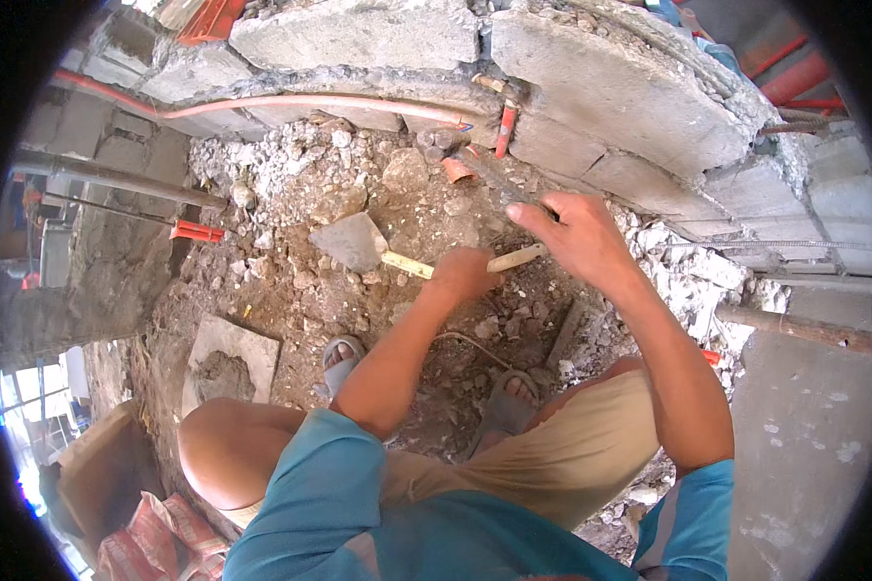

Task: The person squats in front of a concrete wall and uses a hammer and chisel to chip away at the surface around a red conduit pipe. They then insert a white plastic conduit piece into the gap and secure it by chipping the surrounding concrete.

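Observation:
My left hand (463,275) is closed around a trowel (353,242) with a flat grey blade, a yellow neck and a wooden handle that sticks out past my fist. The blade points left over the rubble. My right hand (576,232) grips what looks like a hammer (497,176), its dark head (442,142) reaching toward the wall base. Beside that head, a short orange pipe stub (457,170) pokes up from the dirt. The trowel handle's end lies just below my right hand.
A broken block wall (630,87) curves across the far side, with an orange conduit (310,101) along it. At left, a board (262,339) carries a mound of mortar. A metal pipe (116,179) juts in from the left, and a wooden pole (794,327) from the right.

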A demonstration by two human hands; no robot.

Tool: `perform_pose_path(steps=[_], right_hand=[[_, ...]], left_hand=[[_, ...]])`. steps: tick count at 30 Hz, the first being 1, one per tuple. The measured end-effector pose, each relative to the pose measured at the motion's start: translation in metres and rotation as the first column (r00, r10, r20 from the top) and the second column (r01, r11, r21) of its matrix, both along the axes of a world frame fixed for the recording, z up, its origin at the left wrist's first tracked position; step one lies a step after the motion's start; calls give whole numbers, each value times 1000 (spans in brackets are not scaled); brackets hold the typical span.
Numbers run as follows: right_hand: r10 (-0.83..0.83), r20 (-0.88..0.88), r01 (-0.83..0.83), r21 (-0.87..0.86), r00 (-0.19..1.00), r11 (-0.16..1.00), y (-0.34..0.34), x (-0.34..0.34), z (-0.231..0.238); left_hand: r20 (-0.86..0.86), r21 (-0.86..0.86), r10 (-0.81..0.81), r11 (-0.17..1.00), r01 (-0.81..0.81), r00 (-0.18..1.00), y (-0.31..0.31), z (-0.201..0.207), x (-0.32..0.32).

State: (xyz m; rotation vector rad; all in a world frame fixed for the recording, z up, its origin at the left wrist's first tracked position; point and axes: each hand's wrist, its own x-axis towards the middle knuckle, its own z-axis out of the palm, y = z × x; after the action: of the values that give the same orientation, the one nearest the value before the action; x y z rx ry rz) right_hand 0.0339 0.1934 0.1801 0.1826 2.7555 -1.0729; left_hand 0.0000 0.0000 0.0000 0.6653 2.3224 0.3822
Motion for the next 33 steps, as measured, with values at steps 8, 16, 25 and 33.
perform_pose_path(steps=[8, 16, 25, 33], right_hand=[[97, -105, -100, -22, 990, 995, -29, -5, 17], [-25, -101, 20, -43, 995, 999, -12, 7, 33], [-181, -26, 177, -96, 983, 979, 4, 9, 29], [-314, 140, 344, -368, 939, 864, 7, 12, 22]], left_hand=[[9, -289, -346, 897, 333, 938, -20, -10, -5], [17, -311, -319, 899, 308, 947, -11, -18, -23], [-123, -338, -422, 869, 361, 898, -19, -43, -39], [-230, -273, -350, 919, 285, 908, -31, 1, -81]])
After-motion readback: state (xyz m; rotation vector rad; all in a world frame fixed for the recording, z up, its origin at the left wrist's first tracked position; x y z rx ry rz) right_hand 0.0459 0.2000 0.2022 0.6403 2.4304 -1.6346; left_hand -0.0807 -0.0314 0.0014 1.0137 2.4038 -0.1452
